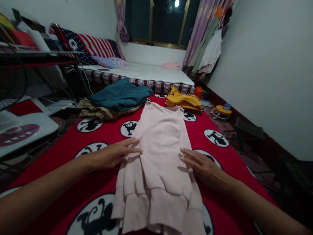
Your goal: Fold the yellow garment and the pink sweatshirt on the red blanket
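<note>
A pale pink garment (162,147) lies lengthwise on a red blanket (107,186) patterned with dark figures in white circles. Its sides are folded inward, and the ribbed cuffs and hem point toward me. My left hand (112,153) rests at the garment's left edge, fingers spread, the fingertips at the fabric. At the right edge lies my right hand (205,166), its fingers extended and touching the cloth. Neither hand grips anything.
Folded teal clothing (119,94) lies on a patterned brown cloth (97,111) at the back left. A yellow garment (184,99) is at the back right. Beyond are a bed (146,71), a cluttered desk (49,52) on the left and a small stool (222,111) on the right.
</note>
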The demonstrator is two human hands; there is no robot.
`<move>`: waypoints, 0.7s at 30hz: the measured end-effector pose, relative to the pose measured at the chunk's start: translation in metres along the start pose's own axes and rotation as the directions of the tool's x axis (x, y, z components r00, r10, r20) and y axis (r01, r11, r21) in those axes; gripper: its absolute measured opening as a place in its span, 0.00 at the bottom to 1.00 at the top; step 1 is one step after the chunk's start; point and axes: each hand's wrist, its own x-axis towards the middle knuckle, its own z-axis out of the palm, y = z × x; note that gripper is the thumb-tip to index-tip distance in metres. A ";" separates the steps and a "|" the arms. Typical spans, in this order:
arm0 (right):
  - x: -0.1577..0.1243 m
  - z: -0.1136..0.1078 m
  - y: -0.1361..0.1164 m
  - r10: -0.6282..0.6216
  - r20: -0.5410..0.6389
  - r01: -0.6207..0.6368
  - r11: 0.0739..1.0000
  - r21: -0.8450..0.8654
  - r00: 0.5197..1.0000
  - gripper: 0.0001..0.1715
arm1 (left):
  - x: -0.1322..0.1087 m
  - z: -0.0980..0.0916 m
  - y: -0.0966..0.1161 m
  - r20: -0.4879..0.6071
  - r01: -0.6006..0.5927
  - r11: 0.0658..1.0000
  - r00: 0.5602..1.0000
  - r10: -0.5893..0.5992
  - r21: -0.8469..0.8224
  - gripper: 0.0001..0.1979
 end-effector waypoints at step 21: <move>0.023 -0.009 -0.037 0.006 -0.122 0.028 0.960 0.280 0.993 0.14 | 0.012 0.009 0.038 -0.270 -0.279 0.959 0.928 0.256 -0.050 0.09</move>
